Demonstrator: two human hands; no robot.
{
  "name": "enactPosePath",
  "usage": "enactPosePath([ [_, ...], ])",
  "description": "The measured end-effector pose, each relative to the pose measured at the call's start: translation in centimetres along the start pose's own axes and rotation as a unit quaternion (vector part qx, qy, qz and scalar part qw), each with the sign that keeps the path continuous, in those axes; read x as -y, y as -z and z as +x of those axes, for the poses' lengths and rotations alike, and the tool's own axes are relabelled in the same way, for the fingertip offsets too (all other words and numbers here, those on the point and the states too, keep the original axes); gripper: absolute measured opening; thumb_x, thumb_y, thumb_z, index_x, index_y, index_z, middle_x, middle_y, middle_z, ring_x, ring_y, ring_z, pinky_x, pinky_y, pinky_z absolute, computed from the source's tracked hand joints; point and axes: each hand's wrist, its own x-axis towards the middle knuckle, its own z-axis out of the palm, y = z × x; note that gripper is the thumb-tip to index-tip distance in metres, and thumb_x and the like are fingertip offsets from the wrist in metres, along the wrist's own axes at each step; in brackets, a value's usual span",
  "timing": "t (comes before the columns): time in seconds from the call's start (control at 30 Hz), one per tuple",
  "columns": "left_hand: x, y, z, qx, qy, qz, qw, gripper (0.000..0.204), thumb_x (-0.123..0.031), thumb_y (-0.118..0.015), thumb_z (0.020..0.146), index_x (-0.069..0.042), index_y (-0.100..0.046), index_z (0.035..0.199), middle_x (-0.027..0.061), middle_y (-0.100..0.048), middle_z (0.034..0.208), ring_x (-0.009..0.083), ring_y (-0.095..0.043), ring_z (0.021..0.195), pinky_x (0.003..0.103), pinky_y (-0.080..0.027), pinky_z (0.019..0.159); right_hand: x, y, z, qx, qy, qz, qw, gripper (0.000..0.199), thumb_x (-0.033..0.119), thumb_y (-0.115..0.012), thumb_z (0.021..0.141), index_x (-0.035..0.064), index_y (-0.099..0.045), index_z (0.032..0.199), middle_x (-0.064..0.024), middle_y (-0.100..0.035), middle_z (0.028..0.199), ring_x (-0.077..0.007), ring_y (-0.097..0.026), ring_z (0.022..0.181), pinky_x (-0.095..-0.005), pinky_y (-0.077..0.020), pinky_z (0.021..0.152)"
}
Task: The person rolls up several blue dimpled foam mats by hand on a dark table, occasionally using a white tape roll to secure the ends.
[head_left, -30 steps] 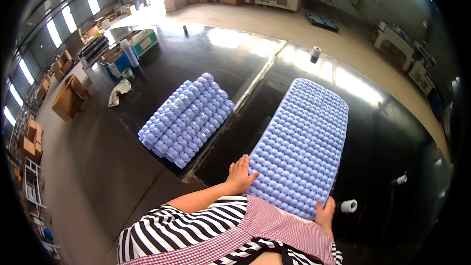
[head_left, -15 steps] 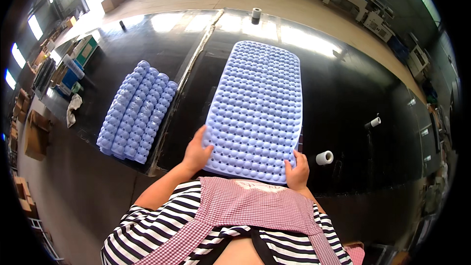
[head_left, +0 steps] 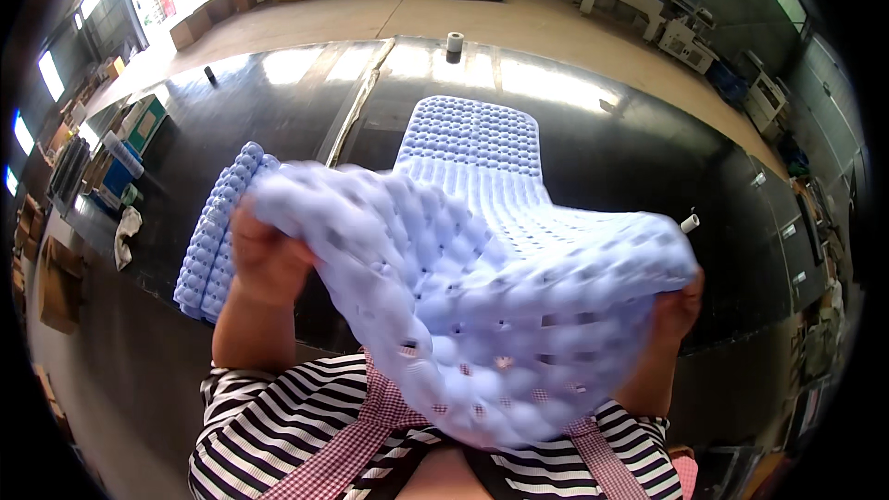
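A light blue bubbled bath mat with rows of small holes hangs between my two hands. Its near end is lifted off the table and sags in the middle toward my chest, while its far end lies flat on the black surface. My left hand is closed on one near corner, blurred by motion. At the other corner my right hand grips the edge, its fingers partly hidden behind the mat. Just left of my left hand lies a stack of similar rolled or folded blue mats, partly covered by the lifted mat.
The large black table has a seam running away from me. White rolls stand at its far edge and right side. Boxes with a tube and a white cloth are at the left. Machines stand beyond.
The mat lay flat with my hands at its near sides; now its near end is raised and bent, and my hands are higher and farther apart, gripping its corners.
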Motion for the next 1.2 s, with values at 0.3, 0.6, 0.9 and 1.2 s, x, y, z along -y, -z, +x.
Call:
enactPosePath([
  [0.3, 12.4, 5.2, 16.3, -0.261, 0.112, 0.12, 0.951, 0.031, -0.017, -0.066, 0.102, -0.007, -0.06, 0.131, 0.0068, -0.07, 0.116, 0.0152, -0.066, 0.107, 0.03, -0.055, 0.086, -7.5, 1.7, 20.1, -0.189, 0.031, -0.015, 0.981, 0.043, 0.026, -0.061, 0.105, -0.0006, -0.056, 0.139, -0.019, -0.063, 0.138, -0.027, -0.061, 0.127, -0.0412, -0.0462, 0.11],
  [0.6, 26.0, 7.0, 2.3, -0.171, 0.439, 0.047, 0.881, 0.069, -0.037, -0.056, 0.107, -0.005, -0.026, 0.161, 0.0172, -0.051, 0.151, 0.0257, -0.059, 0.125, 0.039, -0.049, 0.104, -18.0, -1.2, 8.3, -0.067, -0.249, -0.037, 0.966, 0.051, 0.036, -0.055, 0.107, -0.0009, -0.054, 0.143, -0.0162, -0.058, 0.144, -0.0213, -0.058, 0.122, -0.0403, -0.0389, 0.115],
  [0.9, 14.0, -5.4, -17.2, 0.289, 0.272, 0.38, 0.836, 0.027, -0.021, -0.081, 0.083, -0.011, -0.072, 0.107, 0.0065, -0.066, 0.117, 0.0316, -0.061, 0.111, 0.044, -0.049, 0.101, -14.9, -7.8, -13.2, 0.19, -0.159, -0.436, 0.865, 0.036, 0.019, -0.089, 0.073, 0.0071, -0.076, 0.104, -0.0096, -0.069, 0.112, -0.0311, -0.064, 0.106, -0.0424, -0.0515, 0.095],
  [1.2, 15.2, -6.4, -19.4, 0.283, 0.187, 0.475, 0.812, 0.012, -0.009, -0.065, 0.081, -0.008, -0.063, 0.093, 0.0078, -0.06, 0.095, 0.0295, -0.06, 0.091, 0.04, -0.051, 0.08, -16.3, -7.5, -13.2, 0.21, -0.066, -0.498, 0.839, 0.022, 0.009, -0.077, 0.08, 0.0058, -0.075, 0.102, -0.0084, -0.069, 0.109, -0.0301, -0.064, 0.101, -0.0418, -0.0514, 0.09],
])
